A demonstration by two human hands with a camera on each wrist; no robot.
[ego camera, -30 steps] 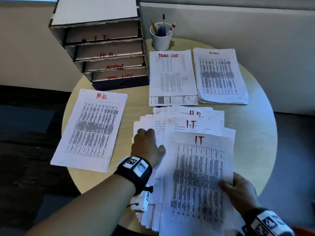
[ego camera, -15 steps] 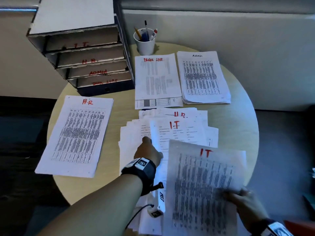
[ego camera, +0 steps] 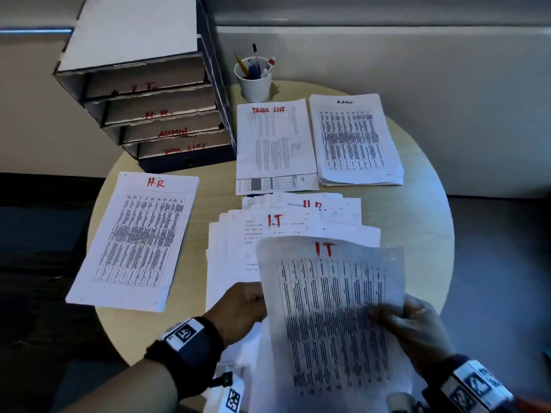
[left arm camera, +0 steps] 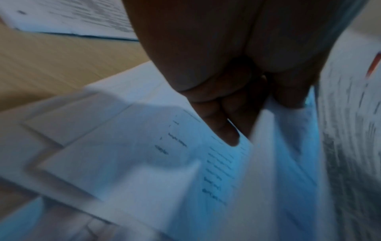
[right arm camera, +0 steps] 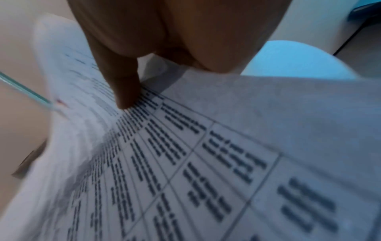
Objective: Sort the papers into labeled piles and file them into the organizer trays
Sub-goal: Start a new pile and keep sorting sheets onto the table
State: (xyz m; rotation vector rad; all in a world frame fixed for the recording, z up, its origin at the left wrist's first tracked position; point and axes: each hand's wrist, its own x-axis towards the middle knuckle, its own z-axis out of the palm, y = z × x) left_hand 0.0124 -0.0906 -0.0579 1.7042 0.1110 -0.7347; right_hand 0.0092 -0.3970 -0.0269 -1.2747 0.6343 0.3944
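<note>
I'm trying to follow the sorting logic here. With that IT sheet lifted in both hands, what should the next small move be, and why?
Probably lay the IT sheet on a bare patch of the table to start an IT pile. The right hand and left hand hold it above the unsorted stack, and only the H.R pile, Tasks List pile and Admin pile exist.

Round pale wood worktop (ego camera: 417,222), white cup (ego camera: 253,84) near its far edge just right of the organizer, holding pens and a yellow pencil (ego camera: 241,64), light wall panel (ego camera: 417,84) behind, dark floor (ego camera: 35,263) at left
</note>
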